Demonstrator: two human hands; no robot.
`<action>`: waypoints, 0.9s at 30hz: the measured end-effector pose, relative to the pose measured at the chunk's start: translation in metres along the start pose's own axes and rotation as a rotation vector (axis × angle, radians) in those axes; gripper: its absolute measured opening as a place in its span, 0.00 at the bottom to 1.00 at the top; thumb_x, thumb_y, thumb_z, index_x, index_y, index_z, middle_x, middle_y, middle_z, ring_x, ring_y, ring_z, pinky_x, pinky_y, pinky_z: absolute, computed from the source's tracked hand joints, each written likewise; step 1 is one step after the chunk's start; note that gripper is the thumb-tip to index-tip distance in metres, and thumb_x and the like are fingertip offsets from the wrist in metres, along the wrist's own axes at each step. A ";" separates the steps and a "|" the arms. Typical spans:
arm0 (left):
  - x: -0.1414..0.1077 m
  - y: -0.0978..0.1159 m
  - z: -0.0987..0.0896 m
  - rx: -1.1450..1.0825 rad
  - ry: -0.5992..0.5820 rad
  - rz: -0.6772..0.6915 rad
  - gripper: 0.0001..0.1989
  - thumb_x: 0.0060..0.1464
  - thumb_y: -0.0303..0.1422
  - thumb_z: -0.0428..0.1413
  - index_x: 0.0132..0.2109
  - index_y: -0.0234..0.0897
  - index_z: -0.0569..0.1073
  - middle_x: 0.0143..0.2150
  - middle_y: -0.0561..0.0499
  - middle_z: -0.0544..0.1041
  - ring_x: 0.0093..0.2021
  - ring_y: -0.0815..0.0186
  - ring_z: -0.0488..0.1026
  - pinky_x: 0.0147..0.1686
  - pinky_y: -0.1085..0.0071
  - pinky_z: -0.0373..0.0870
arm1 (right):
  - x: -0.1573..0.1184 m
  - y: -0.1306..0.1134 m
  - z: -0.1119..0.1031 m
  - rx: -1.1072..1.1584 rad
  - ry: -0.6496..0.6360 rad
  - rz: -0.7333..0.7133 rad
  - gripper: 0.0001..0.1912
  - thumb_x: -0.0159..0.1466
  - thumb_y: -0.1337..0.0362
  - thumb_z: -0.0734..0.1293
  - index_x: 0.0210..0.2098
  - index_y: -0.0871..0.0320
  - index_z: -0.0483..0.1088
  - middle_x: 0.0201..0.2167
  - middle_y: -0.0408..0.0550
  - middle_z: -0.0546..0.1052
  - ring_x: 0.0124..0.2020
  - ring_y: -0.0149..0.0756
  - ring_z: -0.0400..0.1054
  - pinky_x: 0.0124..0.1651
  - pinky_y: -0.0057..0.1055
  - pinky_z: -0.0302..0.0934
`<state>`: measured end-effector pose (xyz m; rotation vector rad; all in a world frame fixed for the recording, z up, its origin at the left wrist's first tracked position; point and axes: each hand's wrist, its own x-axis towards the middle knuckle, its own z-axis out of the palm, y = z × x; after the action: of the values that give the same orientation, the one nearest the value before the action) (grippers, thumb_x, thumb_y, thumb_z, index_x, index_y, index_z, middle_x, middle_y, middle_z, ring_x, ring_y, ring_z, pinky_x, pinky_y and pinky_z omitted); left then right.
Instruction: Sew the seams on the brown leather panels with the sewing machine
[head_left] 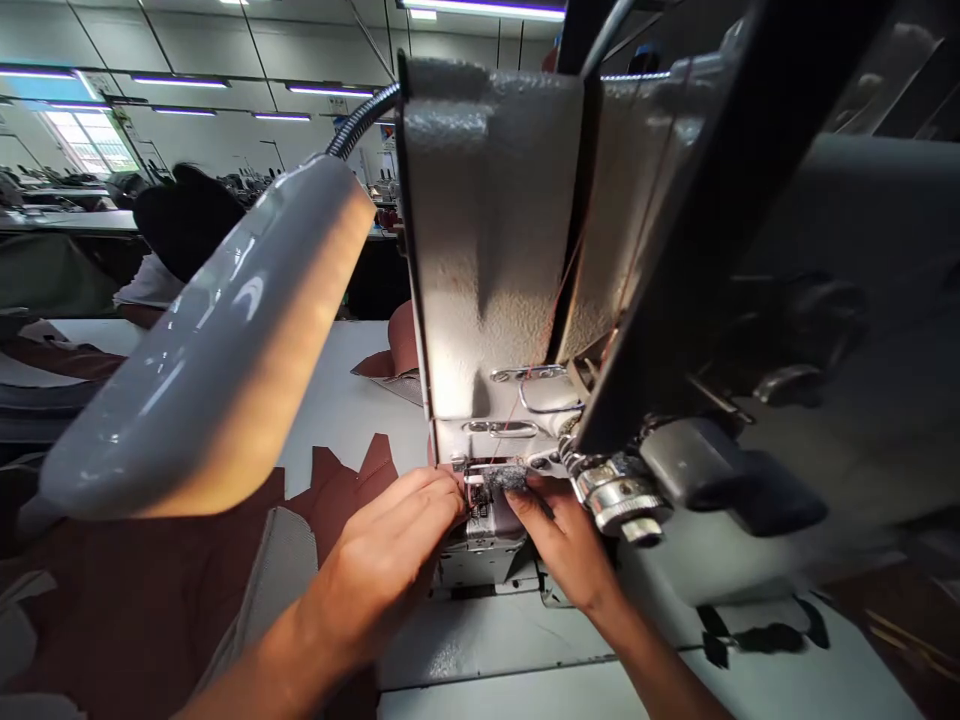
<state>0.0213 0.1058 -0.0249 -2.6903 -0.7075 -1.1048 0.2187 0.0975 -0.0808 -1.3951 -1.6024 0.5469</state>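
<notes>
A light-coloured industrial sewing machine (487, 240) stands in front of me, with reddish thread (559, 295) running down to its needle area (478, 490). My left hand (394, 545) is just left of the presser foot, its fingers curled together at the needle; what they hold is hidden. On the other side, my right hand (566, 545) is closed, thumb against fingers, beside a fuzzy dark grey strip (506, 478). Whatever lies inside its grip does not show clearly. Both hands rest close to the small machine bed (480, 568).
A glossy lamp (202, 350) on a flexible neck hangs at left. Reddish-brown cut pieces (150, 590) and a grey-backed piece (281, 570) lie beneath it. Dark scraps (765, 637) lie on the table at right. A person in a dark hat (187, 220) is beyond.
</notes>
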 end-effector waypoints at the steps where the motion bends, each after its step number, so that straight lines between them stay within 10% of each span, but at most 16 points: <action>1: 0.000 0.000 0.000 0.005 -0.009 0.009 0.11 0.56 0.19 0.49 0.46 0.30 0.67 0.40 0.47 0.73 0.46 0.66 0.69 0.52 0.69 0.66 | 0.001 0.000 0.000 0.008 0.004 -0.005 0.12 0.59 0.62 0.60 0.38 0.59 0.72 0.37 0.51 0.76 0.41 0.42 0.68 0.47 0.36 0.61; 27: 0.008 0.001 -0.004 -0.209 -0.048 -0.057 0.10 0.59 0.19 0.43 0.39 0.32 0.67 0.33 0.49 0.71 0.40 0.67 0.68 0.40 0.73 0.68 | 0.009 -0.019 0.003 0.048 0.137 -0.058 0.16 0.57 0.58 0.61 0.17 0.58 0.68 0.16 0.45 0.70 0.22 0.35 0.65 0.31 0.31 0.62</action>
<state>0.0240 0.1066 -0.0160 -2.8960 -0.7176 -1.1938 0.2067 0.1016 -0.0637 -1.3184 -1.5058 0.4433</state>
